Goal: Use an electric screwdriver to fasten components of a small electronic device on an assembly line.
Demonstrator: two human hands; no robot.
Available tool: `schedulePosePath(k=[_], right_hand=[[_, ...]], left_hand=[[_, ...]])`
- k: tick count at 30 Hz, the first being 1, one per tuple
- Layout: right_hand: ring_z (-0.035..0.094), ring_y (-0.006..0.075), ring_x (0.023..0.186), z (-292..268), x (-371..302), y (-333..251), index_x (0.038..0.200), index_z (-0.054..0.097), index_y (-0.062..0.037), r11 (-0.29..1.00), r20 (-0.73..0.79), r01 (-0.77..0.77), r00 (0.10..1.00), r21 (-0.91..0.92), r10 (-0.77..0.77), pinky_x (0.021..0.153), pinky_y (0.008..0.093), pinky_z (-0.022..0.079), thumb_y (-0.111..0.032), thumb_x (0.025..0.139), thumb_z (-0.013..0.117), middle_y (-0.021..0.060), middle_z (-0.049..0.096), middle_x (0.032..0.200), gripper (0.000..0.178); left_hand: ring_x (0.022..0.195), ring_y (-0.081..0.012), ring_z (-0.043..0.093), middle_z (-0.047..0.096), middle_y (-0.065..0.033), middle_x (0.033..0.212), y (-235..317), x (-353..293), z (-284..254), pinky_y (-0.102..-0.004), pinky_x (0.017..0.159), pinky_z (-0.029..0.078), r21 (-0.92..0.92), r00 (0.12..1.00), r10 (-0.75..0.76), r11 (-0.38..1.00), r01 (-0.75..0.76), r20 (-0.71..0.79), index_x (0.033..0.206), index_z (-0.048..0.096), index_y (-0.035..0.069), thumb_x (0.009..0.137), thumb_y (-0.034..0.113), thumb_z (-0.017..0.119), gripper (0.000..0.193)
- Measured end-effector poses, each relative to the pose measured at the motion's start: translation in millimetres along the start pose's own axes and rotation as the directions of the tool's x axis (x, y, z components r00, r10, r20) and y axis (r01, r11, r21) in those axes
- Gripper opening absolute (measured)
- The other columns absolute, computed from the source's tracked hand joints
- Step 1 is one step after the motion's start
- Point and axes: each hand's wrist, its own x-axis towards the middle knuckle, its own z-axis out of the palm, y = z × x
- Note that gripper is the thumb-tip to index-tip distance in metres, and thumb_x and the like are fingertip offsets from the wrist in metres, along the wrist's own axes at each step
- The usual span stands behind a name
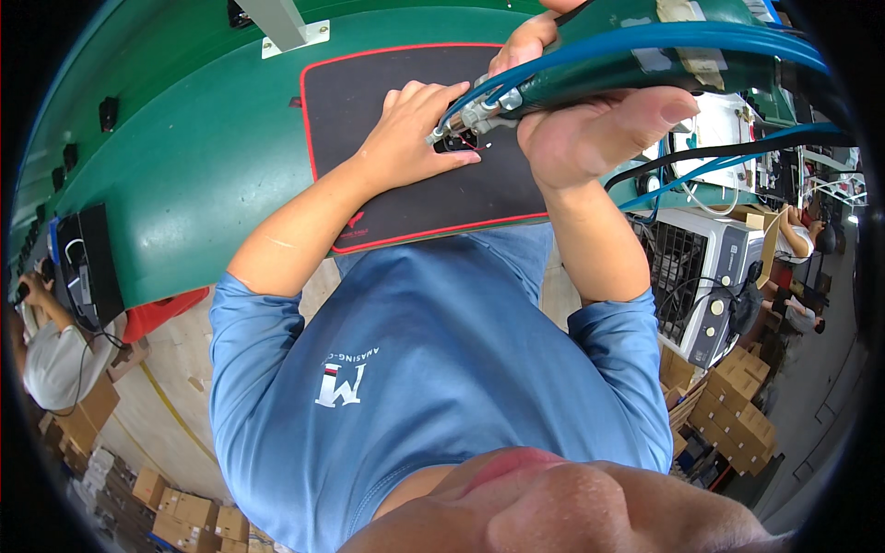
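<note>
Small black part (454, 144), thin wires attached: lies on the mat side of the left hand (403, 134), between thumb and fingers (441, 95). Left fingers: set apart from the thumb, around the part; whether they grip it, cannot tell. Green-wrapped tool (599, 76), one: held in the right hand (564, 147), its metal nozzle (477, 114) above the part, near the left fingertips. Blue hoses (664, 35): along the tool. Black mat (359, 83), red-edged: beneath the left fingers. Green tabletop (203, 184): under the mat.
</note>
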Motion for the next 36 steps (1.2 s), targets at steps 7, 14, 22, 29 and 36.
schedulePosePath(k=[7, 14, 22, 29, 36], right_hand=[[0.062, 0.0173, 0.062, -11.1, 0.8, 5.3, 0.115, 0.055, 0.006, 0.998, 0.11, 0.048, 0.993, 0.027, -0.051, 0.055, 0.0274, 0.053, -0.103, 0.072, 0.035, 0.0092, 0.058, 0.078, 0.119], [0.062, 0.0183, 0.062, -4.4, -2.8, 1.3, 0.116, 0.054, 0.0069, 0.999, -0.006, 0.031, 1.0, 0.042, -0.03, 0.054, 0.0291, 0.054, -0.101, 0.073, 0.039, 0.0102, 0.06, 0.087, 0.117], [0.062, 0.0203, 0.061, -33.0, -12.3, 31.3, 0.116, 0.053, 0.0037, 0.989, 0.115, -0.037, 0.993, 0.141, 0.021, 0.055, 0.0302, 0.054, -0.103, 0.066, 0.044, 0.0106, 0.058, 0.077, 0.118], [0.062, 0.0189, 0.077, -44.6, -7.0, 55.2, 0.135, 0.047, -0.006, 0.994, -0.092, 0.079, 0.993, 0.074, -0.072, 0.065, 0.0304, 0.053, -0.09, 0.082, 0.05, 0.0132, 0.063, 0.104, 0.099], [0.059, 0.011, 0.048, 11.2, 58.7, -66.6, 0.111, 0.059, 0.0012, 0.691, 0.378, 0.7, 0.697, -0.177, -0.609, 0.033, 0.0238, 0.047, -0.064, 0.107, 0.027, 0.0136, 0.067, 0.079, 0.073]], left_hand=[[0.11, -0.0304, 0.052, 0.063, -0.0108, 0.126, 1.7, 1.8, -1.7, -0.0412, 0.096, 0.037, -0.003, 1.0, -0.006, 1.0, 0.006, 0.006, 0.145, 0.053, 0.005, 0.073, 0.045, 0.089, 0.09], [0.11, -0.03, 0.053, 0.063, -0.0104, 0.125, 0.0, 1.1, 1.0, -0.0408, 0.096, 0.037, 0.003, 1.0, -0.006, 1.0, 0.006, 0.006, 0.143, 0.054, 0.005, 0.073, 0.046, 0.089, 0.089], [0.109, -0.0301, 0.054, 0.066, -0.0096, 0.12, -9.6, 4.8, 2.9, -0.0427, 0.096, 0.038, -0.084, 0.999, 0.032, 0.996, -0.031, 0.008, 0.14, 0.057, 0.004, 0.074, 0.047, 0.089, 0.084], [0.113, -0.0305, 0.053, 0.066, -0.008, 0.122, 1.2, 6.1, -4.5, -0.0425, 0.097, 0.037, -0.055, 0.998, 0.005, 0.998, -0.002, 0.064, 0.143, 0.056, 0.012, 0.075, 0.043, 0.088, 0.081], [0.122, -0.033, 0.051, 0.061, -0.0146, 0.129, -2.0, 10.0, -8.2, -0.0455, 0.11, 0.035, -0.082, 0.993, -0.067, 0.994, 0.076, 0.102, 0.15, 0.048, 0.004, 0.082, 0.047, 0.083, 0.088]])
